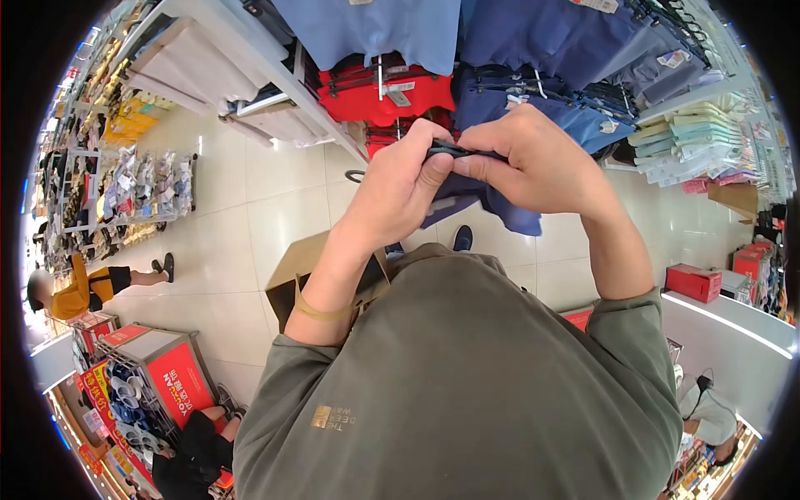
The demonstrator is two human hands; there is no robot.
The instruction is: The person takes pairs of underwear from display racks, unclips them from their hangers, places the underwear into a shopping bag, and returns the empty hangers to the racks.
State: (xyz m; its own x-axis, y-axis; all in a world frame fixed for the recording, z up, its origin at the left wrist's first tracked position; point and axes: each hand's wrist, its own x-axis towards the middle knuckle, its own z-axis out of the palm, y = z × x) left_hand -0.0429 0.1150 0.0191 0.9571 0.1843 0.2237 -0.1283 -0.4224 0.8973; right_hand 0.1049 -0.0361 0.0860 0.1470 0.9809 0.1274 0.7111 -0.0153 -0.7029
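Note:
My left hand (408, 179) and my right hand (529, 162) meet in front of my chest, thumbs almost touching. Both pinch a dark hanger (446, 150), whose hook end sticks out to the left beyond my left hand. From it hangs a dark blue garment (512, 215), partly hidden behind my hands. Just beyond them are red garments (358, 96) and blue garments (550, 104) on the rack. A brown paper bag (292, 258) hangs by a handle round my left forearm.
White rack frames (250, 50) with clothes stand ahead. At the left are packed goods (150, 183) and a person in yellow (83, 287). A red-sided display (175, 379) stands lower left, near a person in black (196, 458). Another person (712, 417) is lower right.

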